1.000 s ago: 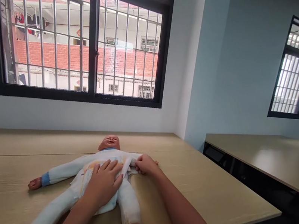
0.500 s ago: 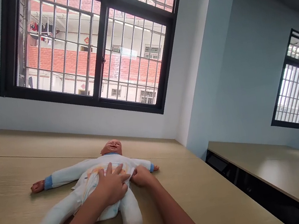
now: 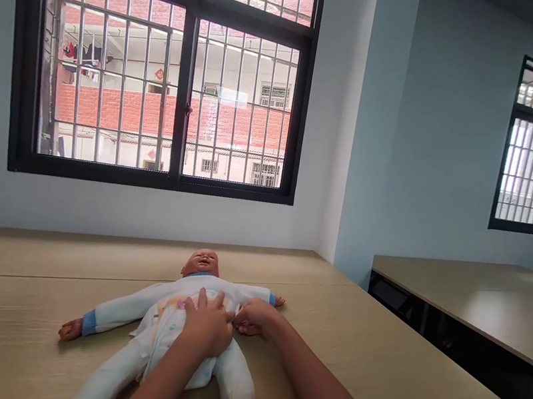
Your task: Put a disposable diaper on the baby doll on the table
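Observation:
A baby doll [image 3: 199,262] lies on its back with arms spread, in a white long-sleeved top with blue cuffs and white leg coverings. Around its hips is a white diaper [image 3: 170,329] with a pale printed pattern. My left hand [image 3: 208,323] lies across the front of the diaper at the belly, fingers spread and pressing on it. Beside it, my right hand [image 3: 257,317] pinches at the diaper's side edge by the doll's waist. Its fingertips nearly meet those of my left hand, and the bit between them is mostly hidden.
The doll rests on a wide wooden-topped table [image 3: 353,361] that reaches the wall below a barred window [image 3: 161,108]. A second table [image 3: 506,310] stands to the right, with a dark gap and dark frame between the two.
My right hand has turned and its fingers have curled in closer to my left hand. My left hand has shifted slightly right on the diaper. The view has moved a little.

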Demonstrator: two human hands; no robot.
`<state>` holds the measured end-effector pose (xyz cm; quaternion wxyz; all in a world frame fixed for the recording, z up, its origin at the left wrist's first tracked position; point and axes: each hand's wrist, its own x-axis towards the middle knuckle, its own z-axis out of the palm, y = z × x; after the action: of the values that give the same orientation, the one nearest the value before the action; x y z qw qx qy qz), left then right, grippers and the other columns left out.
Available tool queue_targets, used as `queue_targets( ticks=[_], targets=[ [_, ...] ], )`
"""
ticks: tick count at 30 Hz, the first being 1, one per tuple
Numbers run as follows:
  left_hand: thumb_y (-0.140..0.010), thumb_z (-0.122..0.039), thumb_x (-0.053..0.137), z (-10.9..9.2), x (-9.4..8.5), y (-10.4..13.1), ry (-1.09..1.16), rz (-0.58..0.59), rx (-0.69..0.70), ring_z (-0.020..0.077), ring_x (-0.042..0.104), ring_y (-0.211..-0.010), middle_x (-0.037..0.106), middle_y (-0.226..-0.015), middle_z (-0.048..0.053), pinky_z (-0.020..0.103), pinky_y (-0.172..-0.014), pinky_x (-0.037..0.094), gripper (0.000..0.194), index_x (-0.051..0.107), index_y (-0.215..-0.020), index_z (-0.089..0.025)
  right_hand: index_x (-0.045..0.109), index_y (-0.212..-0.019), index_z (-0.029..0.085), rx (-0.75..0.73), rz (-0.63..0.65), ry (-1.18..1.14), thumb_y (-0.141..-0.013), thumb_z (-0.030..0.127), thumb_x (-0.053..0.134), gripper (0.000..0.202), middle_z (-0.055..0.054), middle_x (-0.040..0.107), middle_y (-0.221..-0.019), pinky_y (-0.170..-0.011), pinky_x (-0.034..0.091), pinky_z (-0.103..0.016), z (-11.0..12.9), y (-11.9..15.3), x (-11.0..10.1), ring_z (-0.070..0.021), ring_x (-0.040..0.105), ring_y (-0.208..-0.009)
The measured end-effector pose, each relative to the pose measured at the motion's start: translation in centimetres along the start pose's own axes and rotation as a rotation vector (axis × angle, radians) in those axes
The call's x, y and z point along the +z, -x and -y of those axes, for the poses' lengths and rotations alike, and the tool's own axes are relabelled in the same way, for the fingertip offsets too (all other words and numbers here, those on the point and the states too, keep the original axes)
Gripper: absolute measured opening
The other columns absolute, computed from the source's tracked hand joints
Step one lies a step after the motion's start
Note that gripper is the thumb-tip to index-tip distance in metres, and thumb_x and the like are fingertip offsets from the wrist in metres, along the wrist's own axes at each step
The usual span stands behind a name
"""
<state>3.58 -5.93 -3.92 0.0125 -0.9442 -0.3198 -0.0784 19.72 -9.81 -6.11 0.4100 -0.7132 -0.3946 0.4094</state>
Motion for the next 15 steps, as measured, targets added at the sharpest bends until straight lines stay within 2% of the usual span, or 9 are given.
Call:
queue_targets(
  ticks=[5,11,15],
  targets=[
    [-0.091,-0.040,0.048,-1.4,-0.9,-0.3,-0.060,0.078,-0.068,0.0613,0.014,-0.147,0.038,-0.164,0.010,0.086,-0.100,0.014,0.045,0.073,-0.128,-0.035,0.055,-0.061,0.016,0.085,0.035,-0.115,-0.081,-0.002,0.059,0.027,0.002,0.053,-0.055,-0.048,0.045,-0.011,0.4,0.6,-0.5,-0.0061,0.052,-0.047],
    [-0.089,-0.041,0.055,-2.5,-1.0,-0.9,-0.097,0.072,-0.128,0.0658,0.018,-0.143,0.047,-0.156,0.018,0.086,-0.096,0.020,0.043,0.077,-0.123,-0.028,0.055,-0.063,0.014,0.122,0.100,-0.156,-0.083,0.001,0.061,0.025,0.002,0.054,-0.055,-0.045,0.043,-0.009,0.5,0.6,-1.7,-0.0044,0.048,-0.042],
    [-0.089,-0.036,0.055,-2.4,-0.9,-0.7,-0.125,0.055,-0.092,0.0668,0.022,-0.140,0.051,-0.151,0.021,0.085,-0.095,0.024,0.042,0.078,-0.122,-0.024,0.054,-0.064,0.015,0.055,0.108,-0.175,-0.080,0.000,0.063,0.024,0.002,0.055,-0.055,-0.046,0.046,-0.011,0.2,0.4,-2.2,-0.0058,0.050,-0.043]
  ],
)
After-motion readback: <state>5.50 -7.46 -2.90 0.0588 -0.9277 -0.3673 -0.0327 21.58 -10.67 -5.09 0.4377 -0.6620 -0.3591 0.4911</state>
